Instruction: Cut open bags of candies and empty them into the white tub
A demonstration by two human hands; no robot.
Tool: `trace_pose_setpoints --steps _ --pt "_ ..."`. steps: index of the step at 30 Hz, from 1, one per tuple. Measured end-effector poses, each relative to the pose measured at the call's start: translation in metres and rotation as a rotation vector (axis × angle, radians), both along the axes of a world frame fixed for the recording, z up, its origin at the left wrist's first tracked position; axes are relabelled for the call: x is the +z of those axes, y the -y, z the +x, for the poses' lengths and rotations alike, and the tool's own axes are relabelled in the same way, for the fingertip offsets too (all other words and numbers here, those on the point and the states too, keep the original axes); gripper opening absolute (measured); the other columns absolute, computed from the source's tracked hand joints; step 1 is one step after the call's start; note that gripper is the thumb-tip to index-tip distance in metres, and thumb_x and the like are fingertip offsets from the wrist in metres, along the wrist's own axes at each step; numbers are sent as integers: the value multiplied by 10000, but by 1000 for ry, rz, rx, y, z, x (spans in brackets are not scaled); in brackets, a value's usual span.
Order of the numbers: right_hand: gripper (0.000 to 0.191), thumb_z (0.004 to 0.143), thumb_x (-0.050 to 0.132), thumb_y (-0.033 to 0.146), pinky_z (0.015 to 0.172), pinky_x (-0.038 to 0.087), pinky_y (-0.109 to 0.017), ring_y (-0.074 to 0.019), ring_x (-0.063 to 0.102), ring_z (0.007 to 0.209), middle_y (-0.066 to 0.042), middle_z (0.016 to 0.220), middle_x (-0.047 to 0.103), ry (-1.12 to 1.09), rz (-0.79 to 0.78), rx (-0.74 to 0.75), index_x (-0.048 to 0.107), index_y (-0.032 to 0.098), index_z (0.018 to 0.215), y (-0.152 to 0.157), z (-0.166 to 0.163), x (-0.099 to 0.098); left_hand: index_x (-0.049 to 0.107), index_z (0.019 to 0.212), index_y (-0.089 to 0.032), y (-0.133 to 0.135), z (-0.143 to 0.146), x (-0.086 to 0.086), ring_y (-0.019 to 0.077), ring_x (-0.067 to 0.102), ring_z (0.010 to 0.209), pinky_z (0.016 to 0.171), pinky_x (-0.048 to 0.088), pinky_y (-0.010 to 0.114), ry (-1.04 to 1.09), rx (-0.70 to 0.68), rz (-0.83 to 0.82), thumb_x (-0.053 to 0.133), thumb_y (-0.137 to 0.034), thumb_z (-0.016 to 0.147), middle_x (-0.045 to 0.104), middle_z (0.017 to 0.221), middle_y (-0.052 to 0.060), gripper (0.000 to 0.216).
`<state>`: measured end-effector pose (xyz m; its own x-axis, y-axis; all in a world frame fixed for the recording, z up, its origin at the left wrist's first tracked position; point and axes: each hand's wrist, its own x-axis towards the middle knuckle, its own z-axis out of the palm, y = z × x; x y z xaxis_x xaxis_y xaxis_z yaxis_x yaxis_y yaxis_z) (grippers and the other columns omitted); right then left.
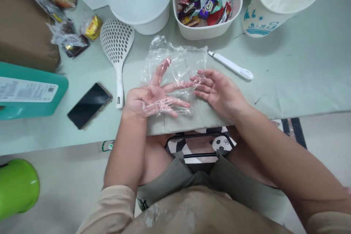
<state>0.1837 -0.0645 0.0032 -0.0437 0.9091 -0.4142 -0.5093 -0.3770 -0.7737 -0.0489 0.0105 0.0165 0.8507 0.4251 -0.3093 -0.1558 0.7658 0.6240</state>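
Note:
Thin, clear crumpled plastic [186,58] lies over the table in front of me; whether it is a bag, a glove or a loose sheet I cannot tell. My left hand [157,98] is palm up with its fingers spread, and folds of the plastic lie around the fingers and palm. Just to its right is my right hand [222,91], its fingers stretched out and slightly apart. Those fingertips meet the tip of a left finger and the plastic's edge. A white utility knife [231,65] rests beyond my right hand.
A perforated white skimmer [117,47] and a phone [89,105] lie left. Behind stand a white tub [148,22], a square container [208,33] of wrapped sweets and a large paper cup [257,22]. A teal jug [59,84] is far left; a green bin [20,190] stands below.

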Motion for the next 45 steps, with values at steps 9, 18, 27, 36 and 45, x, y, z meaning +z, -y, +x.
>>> trace_pose_setpoints --steps 9,18,27,36,45 --pt "449 687 930 445 846 622 -344 -152 704 902 -9 992 698 -142 36 243 553 216 770 2 -10 -4 -52 1653 -509 5 18 5 340 804 996 648 639 382 -29 165 32 479 -145 524 660 1454 90 1300" --pt "521 792 823 566 326 166 -204 -28 337 396 82 765 606 156 44 -195 400 265 840 -8 2 -3 266 1664 -206 -7 15 -1 273 802 715 368 447 184 -170 237 23 452 -153 680 764 1213 167 1003" --pt "481 834 767 608 322 104 -219 -32 311 367 104 712 559 245 56 -427 425 284 927 -14 5 -7 753 1076 -91 -4 19 -6 200 765 589 341 425 153 -285 58 127 856 -546 690 830 891 148 606" --pt "465 860 764 584 388 193 -222 -52 354 416 90 634 447 307 50 -373 406 296 933 -12 25 5 814 851 -114 -6 -5 9 141 639 395 347 413 185 -387 -106 278 879 -451 740 743 575 90 361" --pt "507 780 838 530 350 136 -225 -24 264 392 84 810 661 113 -20 -238 411 271 868 -8 17 16 750 1179 -75 8 39 -15 197 745 736 587 563 247 -186 107 -82 484 -737 888 798 942 149 771"
